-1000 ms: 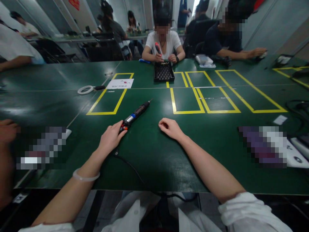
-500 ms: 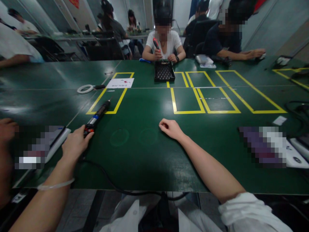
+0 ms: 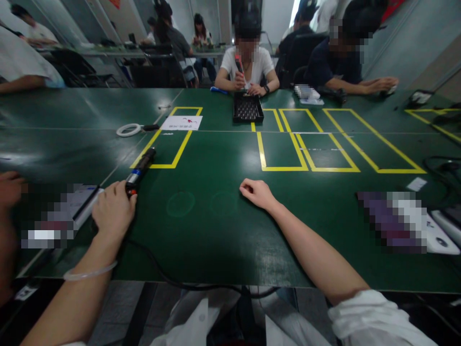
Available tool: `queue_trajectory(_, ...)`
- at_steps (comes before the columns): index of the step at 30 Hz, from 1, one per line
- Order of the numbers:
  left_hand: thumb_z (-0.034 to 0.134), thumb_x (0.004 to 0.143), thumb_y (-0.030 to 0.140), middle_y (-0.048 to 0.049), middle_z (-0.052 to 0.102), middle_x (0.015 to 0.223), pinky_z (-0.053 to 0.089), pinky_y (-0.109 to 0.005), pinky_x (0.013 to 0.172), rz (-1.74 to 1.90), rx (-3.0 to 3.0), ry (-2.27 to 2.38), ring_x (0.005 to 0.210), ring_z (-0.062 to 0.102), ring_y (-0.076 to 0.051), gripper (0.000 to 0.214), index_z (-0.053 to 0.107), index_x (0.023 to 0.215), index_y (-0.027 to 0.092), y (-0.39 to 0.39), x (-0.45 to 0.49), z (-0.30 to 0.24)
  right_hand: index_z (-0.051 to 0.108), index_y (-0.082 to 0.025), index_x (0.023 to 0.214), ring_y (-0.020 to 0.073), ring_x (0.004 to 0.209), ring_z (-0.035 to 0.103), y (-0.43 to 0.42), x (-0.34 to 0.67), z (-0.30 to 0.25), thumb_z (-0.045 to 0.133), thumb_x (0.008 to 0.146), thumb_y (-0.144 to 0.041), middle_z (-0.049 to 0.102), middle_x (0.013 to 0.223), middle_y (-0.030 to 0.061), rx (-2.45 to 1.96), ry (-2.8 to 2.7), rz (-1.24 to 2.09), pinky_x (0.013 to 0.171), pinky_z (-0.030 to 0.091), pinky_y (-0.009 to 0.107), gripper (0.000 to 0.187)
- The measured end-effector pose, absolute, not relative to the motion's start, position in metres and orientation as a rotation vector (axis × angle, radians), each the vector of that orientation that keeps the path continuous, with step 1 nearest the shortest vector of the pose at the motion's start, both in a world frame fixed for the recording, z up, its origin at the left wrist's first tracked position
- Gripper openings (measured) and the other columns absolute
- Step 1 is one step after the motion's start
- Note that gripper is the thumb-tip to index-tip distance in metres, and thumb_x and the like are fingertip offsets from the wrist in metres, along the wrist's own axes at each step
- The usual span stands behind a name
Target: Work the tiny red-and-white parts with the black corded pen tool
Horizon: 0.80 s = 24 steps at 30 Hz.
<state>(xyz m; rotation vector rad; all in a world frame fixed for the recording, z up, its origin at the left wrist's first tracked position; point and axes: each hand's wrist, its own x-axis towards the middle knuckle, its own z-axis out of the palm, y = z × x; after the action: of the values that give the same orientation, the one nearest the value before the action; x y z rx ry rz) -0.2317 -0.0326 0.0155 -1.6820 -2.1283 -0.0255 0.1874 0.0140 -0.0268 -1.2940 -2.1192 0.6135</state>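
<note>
My left hand [image 3: 114, 206] is closed over the rear end of an electric screwdriver [image 3: 139, 170]. The tool has a black body with a silver and blue band and a bit of red by my fingers. It lies slanted near the table top, its nose pointing away from me and to the right. Its back end is hidden under my palm. My right hand [image 3: 257, 193] rests on the green table [image 3: 216, 245] with its fingers curled in, and nothing shows in it. Two faint ring marks are on the surface between my hands.
Yellow tape outlines mark the table, and a white paper [image 3: 182, 123] lies on the left one. A white cable coil [image 3: 128, 129] is beside it. Opposite, a person works over a black tray [image 3: 248, 108]. Phones [image 3: 444, 235] lie at the right. A black cord [image 3: 169, 278] runs along the front edge.
My left hand has turned over the screwdriver, its fingers now more on top of it. The tool's nose has shifted slightly left. My right hand stays in place.
</note>
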Motion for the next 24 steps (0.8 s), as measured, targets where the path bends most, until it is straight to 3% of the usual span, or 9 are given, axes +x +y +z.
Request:
queue_trajectory(6,0.045,0.092,0.042,-0.0172,0.059,0.113,0.038,-0.029,0.069,-0.051,-1.668,-2.185,0.098,0.058,-0.029,0.041,0.053,0.118,0.01,-0.028,-0.237,0.014,0.065,-0.019,0.082,0.0105,0.058,0.051,0.014,0.185,-0.023,0.055,0.088,-0.029,0.06,0.064,-0.0023,-1.338,-2.12,0.64,0.058,0.028,0.022,0.016)
queue_trajectory(13,0.037,0.095,0.046,-0.0161,0.06,0.112,0.029,-0.026,0.062,-0.005,-1.646,-2.192,0.096,0.057,-0.028,0.043,0.053,0.115,0.011,-0.029,-0.238,0.011,0.064,-0.017,0.078,0.0105,0.058,0.048,0.014,0.185,-0.023,0.055,0.086,-0.03,0.055,0.061,-0.0027,-1.339,-2.045,0.796,0.057,0.029,0.022,0.019)
queue_trajectory(24,0.032,0.096,0.044,-0.0177,0.06,0.115,0.037,-0.031,0.07,-0.059,-1.639,-2.224,0.101,0.056,-0.03,0.044,0.055,0.115,0.01,-0.029,-0.235,0.013,0.063,-0.015,0.079,0.0099,0.058,0.046,0.005,0.192,-0.029,0.055,0.086,-0.034,0.054,0.064,-0.0027,-1.193,-1.897,1.012,0.058,0.033,0.022,0.021)
